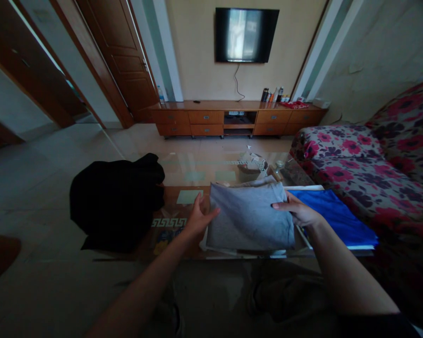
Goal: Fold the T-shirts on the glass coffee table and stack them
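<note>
A folded grey garment (248, 217) lies on the glass coffee table (193, 176) in front of me. My left hand (196, 217) rests at its left edge, fingers stretched out and touching the cloth. My right hand (296, 210) lies flat on its right edge, fingers extended. Just right of the grey garment sits a folded blue garment (338, 220). A heap of black clothing (116, 199) covers the table's left end.
A floral sofa (373, 159) runs along the right. Small items and a jar (278, 170) stand at the table's far side. A wooden TV cabinet (232, 117) with a wall television (246, 34) is at the back; wooden doors (121, 56) on the left.
</note>
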`<state>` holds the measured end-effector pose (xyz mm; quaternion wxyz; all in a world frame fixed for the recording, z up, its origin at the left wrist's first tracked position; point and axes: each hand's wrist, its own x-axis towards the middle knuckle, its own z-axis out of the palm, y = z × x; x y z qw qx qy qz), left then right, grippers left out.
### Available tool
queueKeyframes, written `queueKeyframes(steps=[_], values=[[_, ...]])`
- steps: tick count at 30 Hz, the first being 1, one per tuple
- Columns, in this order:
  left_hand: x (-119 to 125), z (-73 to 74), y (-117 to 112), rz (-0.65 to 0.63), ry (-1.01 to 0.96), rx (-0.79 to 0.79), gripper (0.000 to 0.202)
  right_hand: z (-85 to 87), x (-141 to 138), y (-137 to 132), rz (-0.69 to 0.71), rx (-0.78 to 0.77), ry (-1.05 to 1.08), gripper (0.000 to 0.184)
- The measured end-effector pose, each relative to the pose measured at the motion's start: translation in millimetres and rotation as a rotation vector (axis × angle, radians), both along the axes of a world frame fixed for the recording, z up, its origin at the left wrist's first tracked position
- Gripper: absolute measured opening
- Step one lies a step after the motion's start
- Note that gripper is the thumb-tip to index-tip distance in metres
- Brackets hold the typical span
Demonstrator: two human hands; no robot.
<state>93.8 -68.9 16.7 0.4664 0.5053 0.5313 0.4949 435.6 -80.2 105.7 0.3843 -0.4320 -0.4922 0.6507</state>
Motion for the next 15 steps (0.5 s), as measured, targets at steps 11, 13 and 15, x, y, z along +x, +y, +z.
queueKeyframes(steps=[11, 13, 15], values=[[-2.2, 46.1, -19.7, -0.257, -0.462, -0.298, 0.054, -15.4, 25.7, 0.6, -0.126, -0.100, 0.009, 0.056], [-4.6, 51.2, -17.4, -0.232, -0.406, -0.242, 0.055, -16.7, 23.6, 2.1, -0.134, -0.101, -0.029, 0.055], [-10.1, 54.5, -14.8, -0.207, -0.331, -0.206, 0.055, -16.6, 21.6, 3.0, -0.082, -0.067, -0.076, 0.052]])
